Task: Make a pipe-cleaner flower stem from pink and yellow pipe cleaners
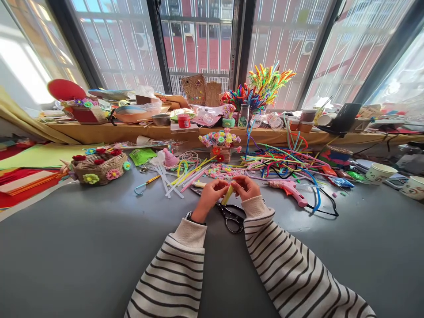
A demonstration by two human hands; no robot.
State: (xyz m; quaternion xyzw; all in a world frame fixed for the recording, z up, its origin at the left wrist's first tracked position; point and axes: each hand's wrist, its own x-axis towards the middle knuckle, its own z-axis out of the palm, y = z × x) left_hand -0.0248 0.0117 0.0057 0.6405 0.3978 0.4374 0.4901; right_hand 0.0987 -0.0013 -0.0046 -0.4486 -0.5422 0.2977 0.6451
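Both of my hands meet over the grey table at mid-view, their fingertips pinched on a pale yellow strip [227, 195]. My left hand [212, 194] grips it from the left with thumb and forefinger. On the other side my right hand [247, 189] is closed on its upper end. Whether the strip is paper or fuzzy wire, I cannot tell. Just beneath the hands lie dark-handled scissors [232, 216], their blades partly hidden by my left hand. Another pale yellow piece [199, 184] rests behind my left hand.
A pink glue gun [291, 191] with a black cord lies to the right. Colourful pipe cleaners [285, 163] spread behind it. Clear glue sticks [168, 181], a flower-trimmed woven basket [99, 168] and a blue crochet hook [145, 184] are to the left. Paper cups [380, 173] stand far right.
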